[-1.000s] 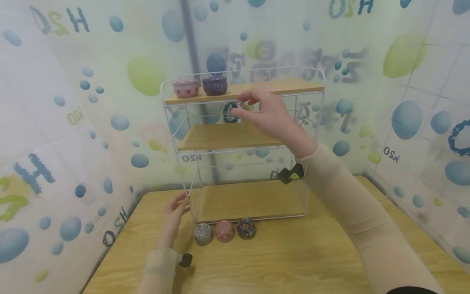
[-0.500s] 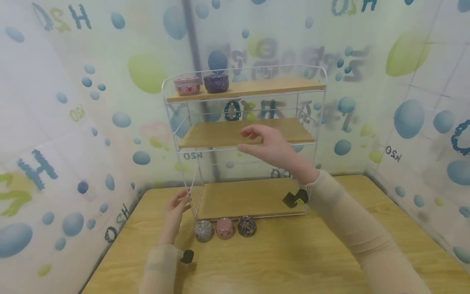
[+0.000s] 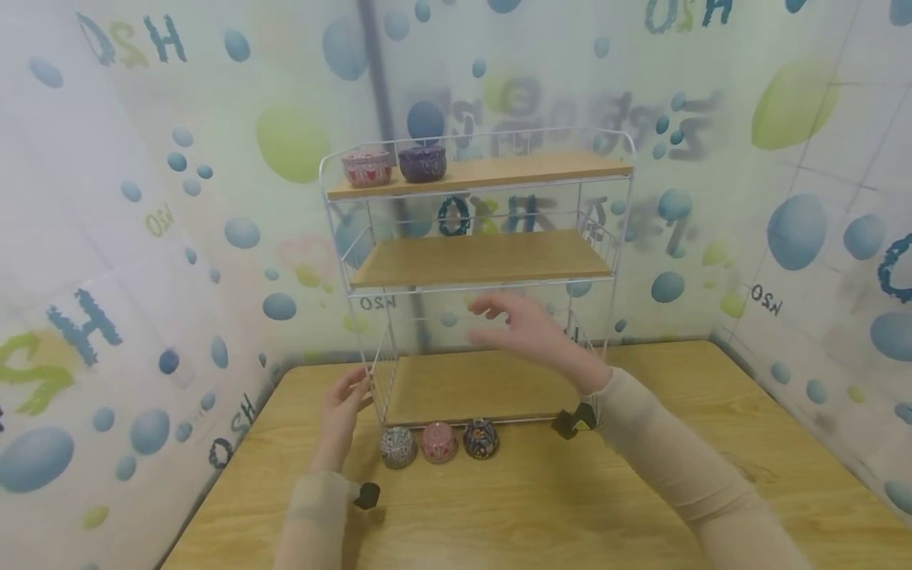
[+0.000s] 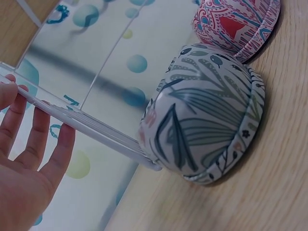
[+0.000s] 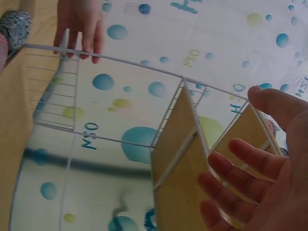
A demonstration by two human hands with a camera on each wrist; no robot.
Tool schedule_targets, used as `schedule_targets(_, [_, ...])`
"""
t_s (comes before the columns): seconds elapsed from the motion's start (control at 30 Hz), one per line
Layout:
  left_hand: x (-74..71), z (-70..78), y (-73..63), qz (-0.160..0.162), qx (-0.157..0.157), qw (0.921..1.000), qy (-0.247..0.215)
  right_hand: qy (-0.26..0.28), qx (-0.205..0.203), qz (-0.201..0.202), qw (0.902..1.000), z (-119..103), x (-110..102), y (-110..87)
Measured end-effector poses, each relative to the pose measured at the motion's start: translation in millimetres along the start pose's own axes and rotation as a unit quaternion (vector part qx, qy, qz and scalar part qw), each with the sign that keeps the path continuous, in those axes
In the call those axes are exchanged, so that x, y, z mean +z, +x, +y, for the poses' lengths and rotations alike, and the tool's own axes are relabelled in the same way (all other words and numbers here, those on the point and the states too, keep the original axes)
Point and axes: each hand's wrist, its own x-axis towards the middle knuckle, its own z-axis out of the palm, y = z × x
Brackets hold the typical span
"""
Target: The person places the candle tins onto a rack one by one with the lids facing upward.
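Note:
My left hand (image 3: 340, 416) holds the left front post of a white wire shelf rack (image 3: 492, 257) with wooden shelves; in the left wrist view its fingers (image 4: 41, 127) and thumb meet the thin post. My right hand (image 3: 523, 328) hovers in front of the rack, between the middle and bottom shelves, fingers loosely bent and nothing held. Three small round patterned tins stand in a row before the bottom shelf: a leaf-print tin (image 3: 398, 447), a pink tin (image 3: 438, 442) and a dark floral tin (image 3: 480, 438). A pink heart-pattern tin (image 3: 367, 169) and a purple tin (image 3: 423, 164) sit on the top shelf's left.
The rack stands on a wooden table (image 3: 541, 507) near its back edge. A wall covering (image 3: 235, 158) with bubbles and letters surrounds the table at the back and sides. The middle shelf (image 3: 480, 257) and bottom shelf (image 3: 470, 384) show bare wood.
My right hand has come down from just under the top shelf, past the middle shelf, to above the bottom one. The left hand stays on the post, and the tins stay put.

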Motion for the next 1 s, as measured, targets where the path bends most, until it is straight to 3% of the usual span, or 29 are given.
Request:
schedule_targets(0.27, [-0.8,1.1,0.6,-0.001,0.002,0.9999,-0.013,0.043,0.029,-0.048,0.9975,26,28,-15.6])
schedule_targets(0.47, [-1.5,1.4,1.6,-0.009,-0.013,0.9997,-0.017,0.062,0.041,-0.059,0.9955,49,46,-30.5])
schedule_targets(1.0, [-0.2,-3.3,0.6,-0.003,0.013,0.9999,0.001,0.096,0.07,-0.11,0.9869,88,86,-51.9])
